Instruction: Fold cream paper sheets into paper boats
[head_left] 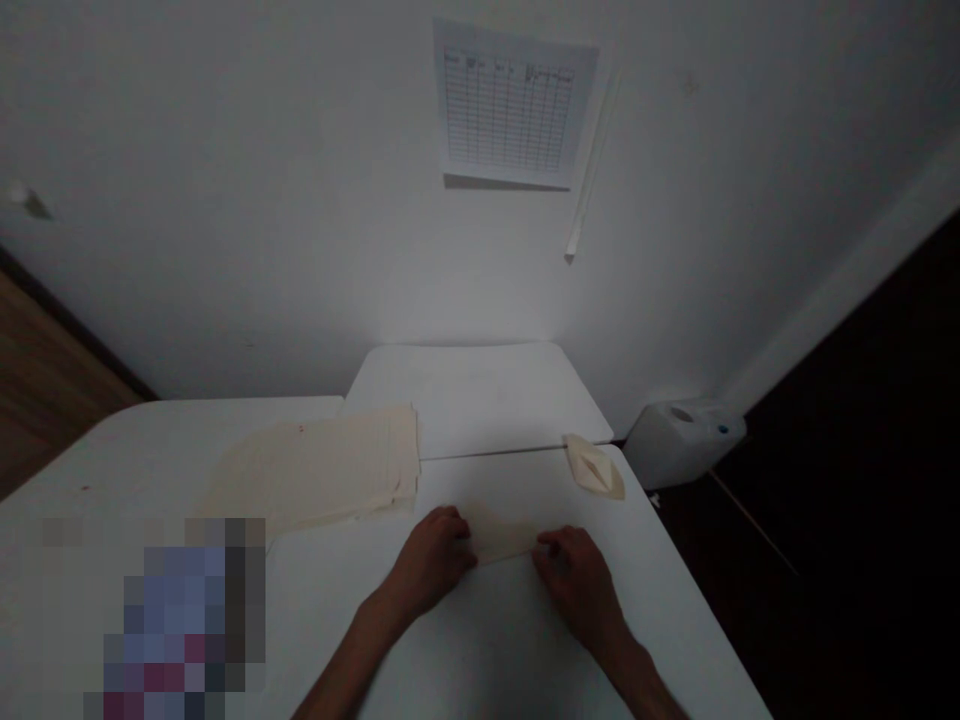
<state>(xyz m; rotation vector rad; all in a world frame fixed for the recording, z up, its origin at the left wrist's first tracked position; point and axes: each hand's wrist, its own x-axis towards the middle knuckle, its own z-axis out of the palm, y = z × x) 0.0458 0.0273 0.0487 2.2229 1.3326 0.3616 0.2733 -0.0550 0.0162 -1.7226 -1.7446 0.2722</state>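
Observation:
A small cream sheet of paper point(504, 535) lies on the white table point(480, 650) in front of me. My left hand point(433, 560) rests on its left end with the fingers curled down onto it. At the sheet's right end my right hand point(579, 580) presses with bent fingers. Both hands pin the paper flat against the table. A folded cream paper shape point(594, 468) sits near the table's far right corner, apart from both hands.
A stack of cream paper sheets point(322, 470) lies on the table to the left. A second white table point(480, 395) stands behind, against the wall. A printed chart point(510, 110) hangs on the wall. A white container point(682, 440) sits on the dark floor at right.

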